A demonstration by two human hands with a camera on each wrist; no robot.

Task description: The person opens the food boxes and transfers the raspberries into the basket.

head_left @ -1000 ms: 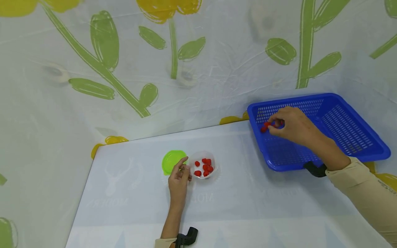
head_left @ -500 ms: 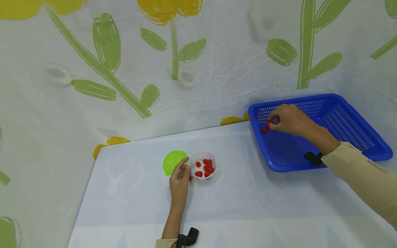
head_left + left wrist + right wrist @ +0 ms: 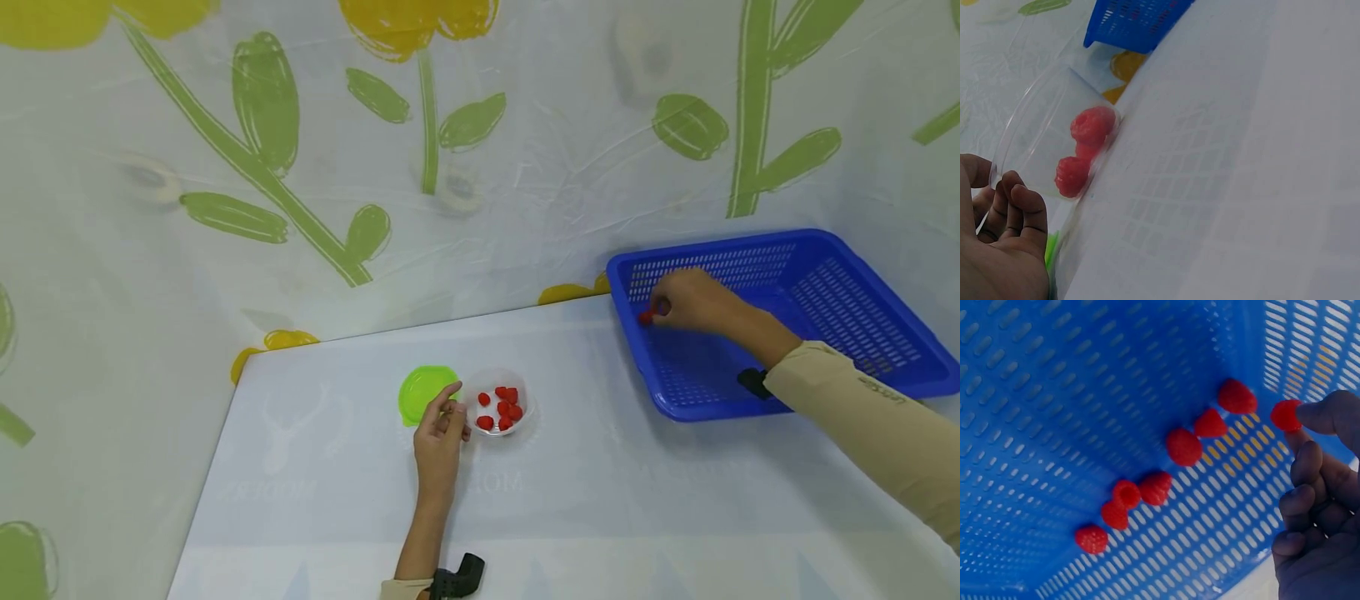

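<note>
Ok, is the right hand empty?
No, in the right wrist view the right hand pinches a red raspberry at the blue perforated basket.

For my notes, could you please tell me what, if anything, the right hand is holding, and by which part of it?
The right hand holds a red berry, pinched by the edge nearest that hand.
</note>
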